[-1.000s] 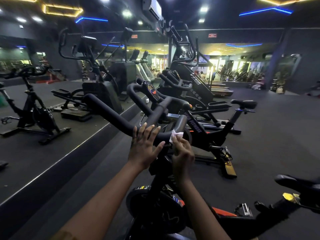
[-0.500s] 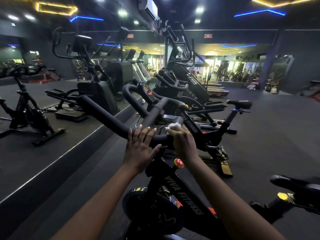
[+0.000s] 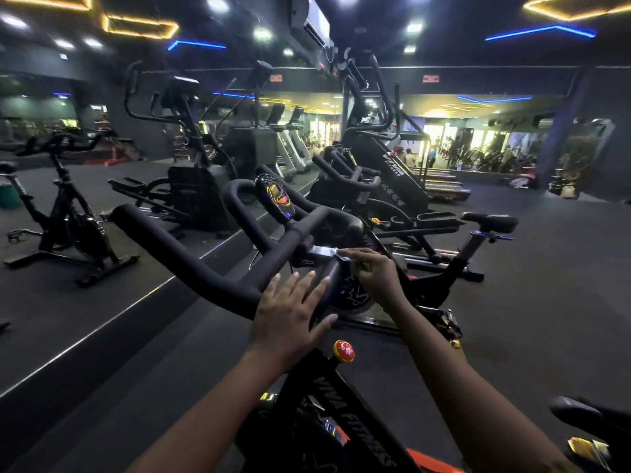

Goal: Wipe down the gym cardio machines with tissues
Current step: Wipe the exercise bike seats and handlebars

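A black spin bike stands right in front of me, its padded handlebar (image 3: 191, 264) sweeping from left to centre. My left hand (image 3: 290, 312) lies flat on the bar's near section, fingers straight and spread. My right hand (image 3: 372, 271) reaches past the bar's right side and pinches a small pale tissue (image 3: 336, 251) at its fingertips, against a grey metal bracket (image 3: 319, 250) under the bar. The bike's small console (image 3: 276, 196) glows above the bar. A red and yellow knob (image 3: 344, 350) sits on the frame below my hands.
A second spin bike (image 3: 444, 247) with its saddle (image 3: 490, 221) stands just beyond on the right. Ellipticals (image 3: 191, 186) and another bike (image 3: 68, 213) line a raised platform on the left. A stair climber (image 3: 386, 158) stands behind. Dark open floor stretches right. A saddle (image 3: 587, 418) pokes in at lower right.
My right hand has moved forward with the tissue, from the handlebar's near right section to the metal bracket beyond it. My left hand has stayed flat on the bar.
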`<state>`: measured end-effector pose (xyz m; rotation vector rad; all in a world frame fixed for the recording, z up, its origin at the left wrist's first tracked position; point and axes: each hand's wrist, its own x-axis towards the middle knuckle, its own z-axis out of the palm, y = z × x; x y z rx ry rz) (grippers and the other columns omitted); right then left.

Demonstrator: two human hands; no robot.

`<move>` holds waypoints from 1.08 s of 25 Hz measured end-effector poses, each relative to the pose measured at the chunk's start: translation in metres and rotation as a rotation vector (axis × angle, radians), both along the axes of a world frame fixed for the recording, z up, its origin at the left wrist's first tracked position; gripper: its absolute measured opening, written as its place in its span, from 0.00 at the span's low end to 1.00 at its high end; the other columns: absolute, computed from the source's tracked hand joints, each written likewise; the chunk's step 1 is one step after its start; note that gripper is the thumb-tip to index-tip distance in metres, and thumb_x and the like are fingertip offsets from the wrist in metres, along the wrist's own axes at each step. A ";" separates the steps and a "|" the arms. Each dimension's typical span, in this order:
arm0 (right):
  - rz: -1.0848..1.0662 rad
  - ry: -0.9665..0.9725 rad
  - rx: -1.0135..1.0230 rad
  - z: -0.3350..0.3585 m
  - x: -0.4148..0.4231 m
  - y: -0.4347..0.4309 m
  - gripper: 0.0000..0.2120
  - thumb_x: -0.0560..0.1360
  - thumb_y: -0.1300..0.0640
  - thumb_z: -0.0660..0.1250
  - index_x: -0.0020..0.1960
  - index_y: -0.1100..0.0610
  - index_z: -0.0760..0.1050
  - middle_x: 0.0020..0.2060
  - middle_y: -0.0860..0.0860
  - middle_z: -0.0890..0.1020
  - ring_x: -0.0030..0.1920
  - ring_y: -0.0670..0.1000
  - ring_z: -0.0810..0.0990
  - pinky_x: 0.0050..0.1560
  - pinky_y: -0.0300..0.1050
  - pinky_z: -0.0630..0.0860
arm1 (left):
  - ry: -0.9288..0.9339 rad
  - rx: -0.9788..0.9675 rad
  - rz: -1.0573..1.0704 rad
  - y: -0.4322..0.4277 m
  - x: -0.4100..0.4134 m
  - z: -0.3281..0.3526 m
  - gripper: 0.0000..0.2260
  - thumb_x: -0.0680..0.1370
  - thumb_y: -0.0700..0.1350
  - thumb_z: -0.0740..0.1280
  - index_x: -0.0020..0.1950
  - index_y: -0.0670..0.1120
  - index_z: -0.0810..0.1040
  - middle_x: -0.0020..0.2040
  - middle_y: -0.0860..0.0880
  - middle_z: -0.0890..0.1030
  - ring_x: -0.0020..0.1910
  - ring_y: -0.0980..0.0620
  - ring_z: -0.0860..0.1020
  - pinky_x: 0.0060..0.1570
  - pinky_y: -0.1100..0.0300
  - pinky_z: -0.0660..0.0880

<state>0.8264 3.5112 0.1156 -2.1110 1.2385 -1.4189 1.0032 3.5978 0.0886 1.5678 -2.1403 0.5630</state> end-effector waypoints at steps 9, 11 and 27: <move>0.085 -0.020 0.079 -0.019 -0.028 -0.014 0.13 0.74 0.67 0.66 0.57 0.59 0.80 0.47 0.51 0.82 0.47 0.45 0.78 0.49 0.31 0.71 | 0.009 -0.095 0.063 0.001 -0.005 -0.004 0.26 0.76 0.63 0.54 0.67 0.52 0.76 0.57 0.50 0.82 0.57 0.46 0.80 0.64 0.48 0.61; 0.111 0.029 -0.045 -0.015 -0.027 -0.018 0.13 0.74 0.67 0.66 0.56 0.58 0.81 0.49 0.50 0.82 0.48 0.44 0.79 0.48 0.28 0.70 | 0.022 -0.104 0.081 0.001 -0.006 -0.004 0.26 0.76 0.64 0.54 0.67 0.52 0.75 0.58 0.51 0.82 0.58 0.47 0.79 0.64 0.48 0.61; 0.409 0.258 -0.254 0.039 0.018 -0.024 0.18 0.71 0.67 0.68 0.57 0.53 0.80 0.50 0.52 0.83 0.46 0.51 0.82 0.45 0.41 0.76 | 0.026 -0.157 0.265 0.017 -0.030 -0.023 0.32 0.73 0.65 0.56 0.68 0.46 0.72 0.63 0.43 0.77 0.67 0.42 0.72 0.67 0.42 0.57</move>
